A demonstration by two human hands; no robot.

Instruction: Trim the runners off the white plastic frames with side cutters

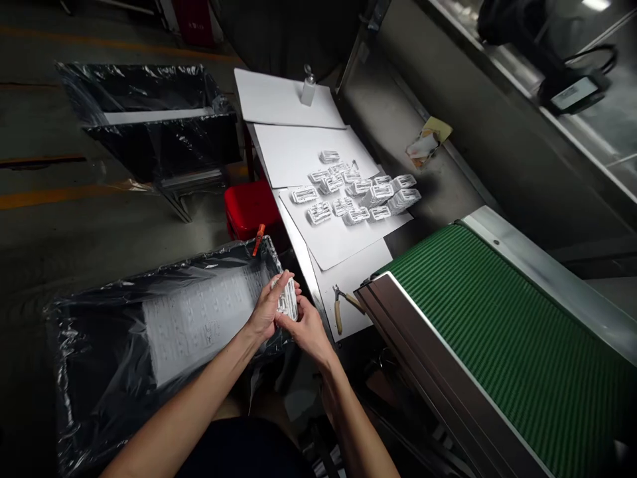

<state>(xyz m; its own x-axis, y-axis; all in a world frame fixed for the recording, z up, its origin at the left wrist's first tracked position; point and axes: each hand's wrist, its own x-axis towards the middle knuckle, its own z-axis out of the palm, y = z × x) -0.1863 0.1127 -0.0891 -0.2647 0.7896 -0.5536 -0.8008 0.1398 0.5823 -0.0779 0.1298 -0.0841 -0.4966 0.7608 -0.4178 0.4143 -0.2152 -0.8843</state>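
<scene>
Between my two hands is a small stack of white moulded plastic parts (pixel 288 300), held above the gap between the lined bin and the table edge. My left hand (pixel 269 309) wraps round its left side, thumb lying over the top. My right hand (pixel 308 326) closes on its lower right side with thumb and fingers. On the white sheets of the table stand several more stacks of like white parts (pixel 319 212), some taller than others. A pair of cutting pliers (pixel 339 309) with tan handles lies to the right of my hands, jaws pointing away from me.
A bin lined with clear plastic (pixel 99 398) stands at left, a white sheet (pixel 199 325) inside, an orange clip (pixel 259 239) on its rim. Behind it are a red stool (pixel 251 206) and a second lined bin (pixel 164 146). A green conveyor belt (pixel 497 332) runs at right; a pump bottle (pixel 308 89) stands far back.
</scene>
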